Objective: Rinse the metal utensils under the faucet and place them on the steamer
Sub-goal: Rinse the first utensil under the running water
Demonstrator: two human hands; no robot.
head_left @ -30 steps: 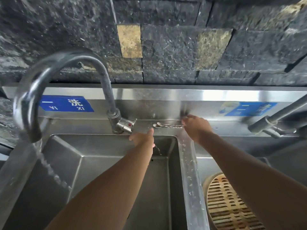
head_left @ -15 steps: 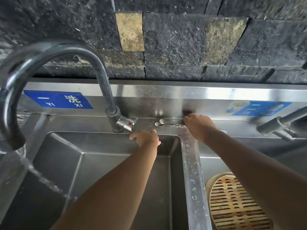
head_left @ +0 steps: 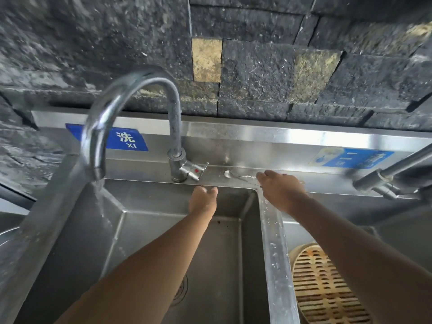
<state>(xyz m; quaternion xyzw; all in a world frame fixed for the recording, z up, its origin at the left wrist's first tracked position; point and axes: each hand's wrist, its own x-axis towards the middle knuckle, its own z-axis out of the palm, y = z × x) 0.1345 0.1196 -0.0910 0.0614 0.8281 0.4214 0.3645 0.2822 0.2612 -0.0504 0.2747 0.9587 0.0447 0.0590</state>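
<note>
A small metal spoon (head_left: 230,174) lies on the steel ledge behind the sink, bowl to the left. My right hand (head_left: 281,190) rests over its handle end, palm down, and hides whether the fingers grip it. My left hand (head_left: 203,199) hovers just below the faucet lever (head_left: 197,170), fingers loosely curled, holding nothing. The curved faucet (head_left: 131,90) runs water into the left side of the left basin (head_left: 149,242). A round bamboo steamer (head_left: 325,286) sits in the right basin, partly under my right forearm.
A steel divider (head_left: 273,244) dotted with drops separates the two basins. A second faucet (head_left: 383,181) juts in from the right. A drain (head_left: 181,288) shows beside my left forearm. Dark stone wall rises behind the backsplash.
The view has swung to the left and down, so the faucet now sits nearer the centre. Both hands stay at the same spots by the lever and the spoon.
</note>
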